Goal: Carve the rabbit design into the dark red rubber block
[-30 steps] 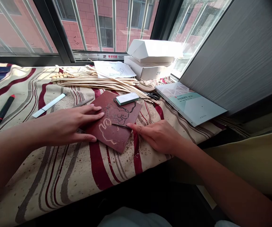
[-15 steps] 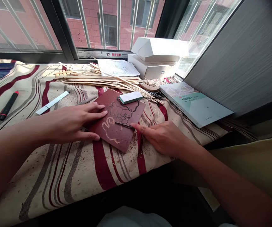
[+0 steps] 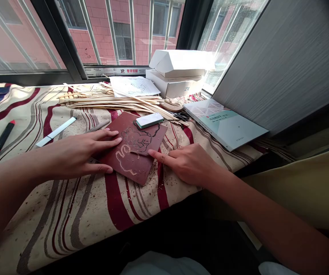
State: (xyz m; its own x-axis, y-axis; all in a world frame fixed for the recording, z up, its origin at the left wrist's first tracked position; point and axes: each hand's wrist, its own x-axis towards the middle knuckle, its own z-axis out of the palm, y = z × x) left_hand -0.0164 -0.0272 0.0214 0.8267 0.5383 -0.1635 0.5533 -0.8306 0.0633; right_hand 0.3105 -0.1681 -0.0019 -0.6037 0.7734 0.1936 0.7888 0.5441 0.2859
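A reddish-brown carving board (image 3: 137, 172) lies on the striped cloth, with a dark line drawing and pale carved lines on its face. My left hand (image 3: 86, 152) holds its left corner, fingers on top and thumb at the near edge. In my right hand (image 3: 186, 164) is a thin carving knife (image 3: 137, 153), index finger stretched along it and the tip at the carved lines; its handle is hidden in the closed fingers. A white and green eraser (image 3: 149, 120) rests on the board's far corner.
Wooden strips (image 3: 110, 102) and a drawing on paper (image 3: 134, 87) lie behind the board. A white box (image 3: 174, 86), a book (image 3: 227, 124) and scissors (image 3: 181, 115) are to the right. Leftward lie a black marker (image 3: 2, 138) and a white cutter (image 3: 56, 131). Shavings dot the cloth.
The whole view has shifted slightly, so things appear further left. The knife shows less of its length and lies lower against the board. Both hands keep their hold.
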